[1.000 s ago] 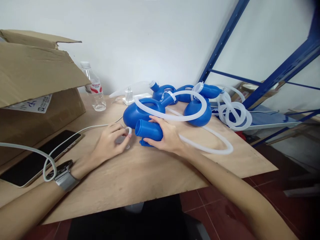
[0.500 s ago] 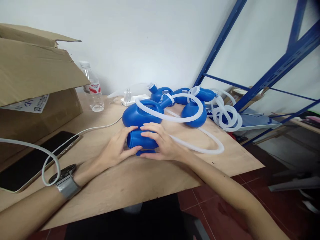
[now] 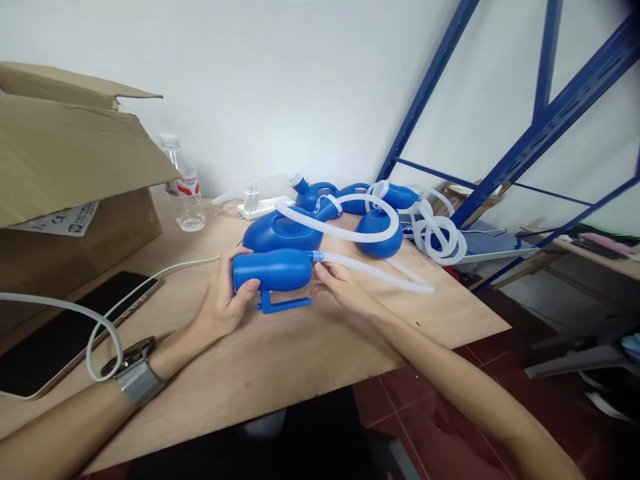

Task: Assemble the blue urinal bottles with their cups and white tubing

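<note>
My left hand (image 3: 227,293) is wrapped round the wide end of a blue plastic urinal cup (image 3: 280,270), which lies on its side. Below its body juts a blue side handle (image 3: 285,306). At the cup's narrow right end a translucent hose (image 3: 375,270) is joined on. Just under that joint is my right hand (image 3: 340,287), its bent fingers apart and close to the cup's end; whether they touch it I cannot tell. Behind the cup lies a blue urinal bottle (image 3: 270,232) with a second, curved ribbed hose (image 3: 350,235) at its neck.
Several more blue bottles stand by the wall, with a coiled hose (image 3: 440,240) at the right. An open cardboard box (image 3: 75,160), a water bottle (image 3: 190,207), a black tablet-like device (image 3: 60,340) and a power strip (image 3: 265,207) are further left. Blue shelving (image 3: 430,87) rises on the right.
The cup has turned and shifted left, showing its body, handle and hose joint. My right hand has let go of its body and moved right toward the joint. My left hand keeps hold.
</note>
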Action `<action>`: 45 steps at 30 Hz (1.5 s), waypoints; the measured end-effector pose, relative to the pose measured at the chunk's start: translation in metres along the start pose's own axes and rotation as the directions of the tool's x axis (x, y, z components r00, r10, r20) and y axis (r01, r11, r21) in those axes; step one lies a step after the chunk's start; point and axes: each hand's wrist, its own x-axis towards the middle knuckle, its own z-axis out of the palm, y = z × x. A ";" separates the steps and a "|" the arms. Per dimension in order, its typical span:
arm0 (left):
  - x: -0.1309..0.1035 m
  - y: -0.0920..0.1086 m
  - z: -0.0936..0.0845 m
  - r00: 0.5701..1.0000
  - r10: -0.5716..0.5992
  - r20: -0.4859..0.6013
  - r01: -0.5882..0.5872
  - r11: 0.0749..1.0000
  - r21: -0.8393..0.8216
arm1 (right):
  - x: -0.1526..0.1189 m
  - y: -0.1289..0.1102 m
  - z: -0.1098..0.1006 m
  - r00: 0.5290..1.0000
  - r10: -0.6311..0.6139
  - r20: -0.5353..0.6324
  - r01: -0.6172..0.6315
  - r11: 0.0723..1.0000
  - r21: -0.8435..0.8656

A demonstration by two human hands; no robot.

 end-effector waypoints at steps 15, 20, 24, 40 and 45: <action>0.008 0.002 -0.003 0.994 -0.103 0.033 0.104 0.993 -0.063 | 0.023 0.015 0.012 0.986 -0.115 -0.120 0.133 0.979 0.152; 0.006 0.000 -0.003 0.998 -0.026 0.048 0.023 0.998 0.065 | 0.018 0.006 0.024 0.976 -0.017 -0.217 0.086 0.946 0.313; 0.007 0.000 -0.005 0.996 0.070 0.055 -0.079 0.979 0.187 | 0.017 0.001 0.026 0.950 0.043 -0.311 0.080 0.925 0.373; 0.007 -0.005 -0.015 0.997 0.037 0.070 -0.054 0.964 0.259 | 0.035 0.012 -0.008 0.966 0.143 -0.217 -0.018 0.869 0.495; 0.006 -0.009 -0.016 0.999 0.010 0.032 -0.017 0.977 0.210 | 0.031 0.013 -0.008 0.977 0.115 -0.179 -0.019 0.886 0.463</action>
